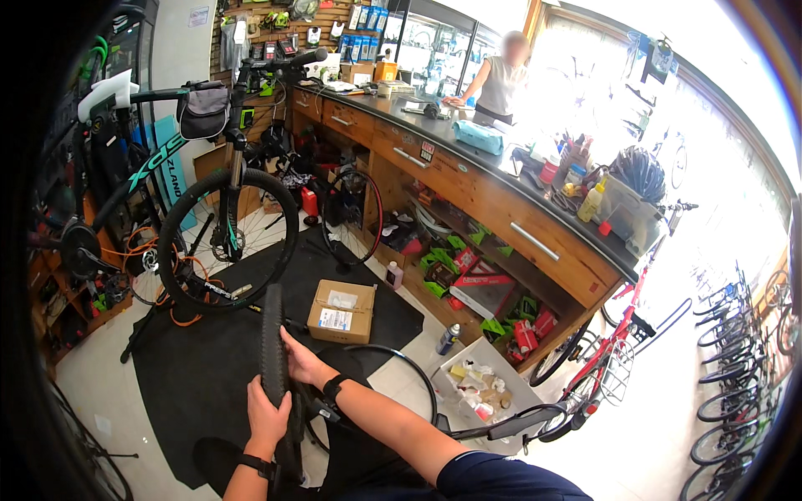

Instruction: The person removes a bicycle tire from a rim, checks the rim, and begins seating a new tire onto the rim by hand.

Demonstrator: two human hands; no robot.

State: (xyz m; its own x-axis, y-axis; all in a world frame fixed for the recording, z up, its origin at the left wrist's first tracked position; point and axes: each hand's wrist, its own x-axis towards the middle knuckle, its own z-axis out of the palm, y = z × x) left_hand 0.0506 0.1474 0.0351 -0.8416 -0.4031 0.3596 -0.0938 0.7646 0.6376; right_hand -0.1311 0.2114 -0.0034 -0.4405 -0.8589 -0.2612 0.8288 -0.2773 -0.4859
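A black knobby bicycle tyre [272,338] stands upright before me, seen almost edge-on. My left hand [268,412] is closed round its near left side, thumb up along the tread. Slightly farther up, my right hand [302,361] grips the right side, fingers wrapped over the sidewall. Whether a rim sits inside the tyre is hidden at this angle. Beyond it, a bicycle with a teal-lettered frame and a mounted front wheel [171,250] stands at the left. To the right of my hands, a floor pump [326,411] partly shows beside a black hoop [433,392].
A cardboard box [342,311] rests on the black mat [184,384]. A spray can [448,339] and a white bin [455,392] of scraps stand near the wooden counter [493,225]. A person [506,79] stands behind it. A red bicycle [610,367] is at the right.
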